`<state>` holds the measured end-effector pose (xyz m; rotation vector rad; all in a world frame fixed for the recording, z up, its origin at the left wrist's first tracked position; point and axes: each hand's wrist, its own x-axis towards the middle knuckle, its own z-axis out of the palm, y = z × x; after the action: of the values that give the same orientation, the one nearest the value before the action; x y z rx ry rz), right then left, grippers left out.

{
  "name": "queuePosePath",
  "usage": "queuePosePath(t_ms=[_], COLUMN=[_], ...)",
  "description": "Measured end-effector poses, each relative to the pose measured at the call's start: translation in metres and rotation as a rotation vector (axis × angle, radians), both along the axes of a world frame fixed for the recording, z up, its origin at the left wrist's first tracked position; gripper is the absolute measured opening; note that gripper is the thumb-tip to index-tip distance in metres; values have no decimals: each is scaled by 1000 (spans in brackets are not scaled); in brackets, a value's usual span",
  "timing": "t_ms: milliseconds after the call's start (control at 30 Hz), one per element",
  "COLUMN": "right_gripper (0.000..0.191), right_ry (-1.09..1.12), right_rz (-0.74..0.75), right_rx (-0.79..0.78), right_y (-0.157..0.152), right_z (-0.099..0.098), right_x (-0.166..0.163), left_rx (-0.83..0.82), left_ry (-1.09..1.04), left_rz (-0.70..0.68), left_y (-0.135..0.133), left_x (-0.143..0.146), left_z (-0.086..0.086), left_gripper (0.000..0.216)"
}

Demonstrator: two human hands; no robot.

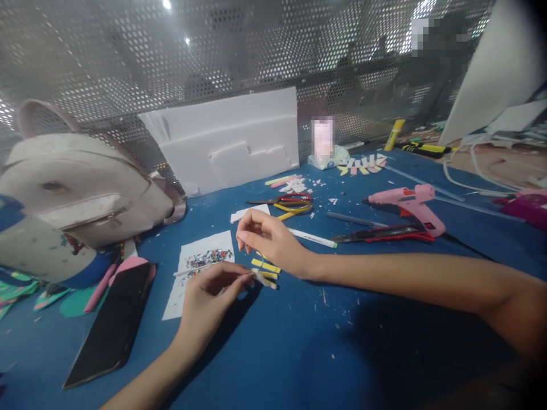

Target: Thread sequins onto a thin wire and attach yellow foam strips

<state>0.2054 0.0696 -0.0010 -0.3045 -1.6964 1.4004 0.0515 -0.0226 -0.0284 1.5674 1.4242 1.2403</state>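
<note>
My left hand (211,296) is pinched on a small pale strip (264,279) near the middle of the blue table (299,353). My right hand (269,239) hovers just above and behind it, fingers curled downward over a few short yellow strips (267,266) lying on the table; I cannot make out anything held in them. To the left of both hands lies a white paper sheet (188,279) with a heap of glitter (208,257) on it.
A black phone (113,322) lies at the left, a pale backpack (81,182) behind it. A white foam board (226,139) leans on the mesh wall. Scissors (290,204), a white pen (311,238), a pink glue gun (410,205) and a cutter (384,234) lie behind my hands.
</note>
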Motion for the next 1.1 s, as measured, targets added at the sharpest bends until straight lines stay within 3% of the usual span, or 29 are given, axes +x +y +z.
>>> queuePosePath(t_ms=[200,500,700,1100], right_gripper=[7,11,12,10], right_ry=[-86,-267,-235,-265], right_rz=[-2,-99,-110,-70], right_rx=[2,39,21,91], right_y=[-6,-11,-15,-24], right_z=[-4,-11,-20,-19], right_x=[5,41,49,52], left_rx=[27,-24,-48,-55], left_ry=[-110,-131,-130,-45], left_rz=[-30,-84,-91,-64], left_y=[3,3,3,2], left_x=[2,2,3,3], left_z=[1,0,-2,1], left_gripper=[8,7,3,13])
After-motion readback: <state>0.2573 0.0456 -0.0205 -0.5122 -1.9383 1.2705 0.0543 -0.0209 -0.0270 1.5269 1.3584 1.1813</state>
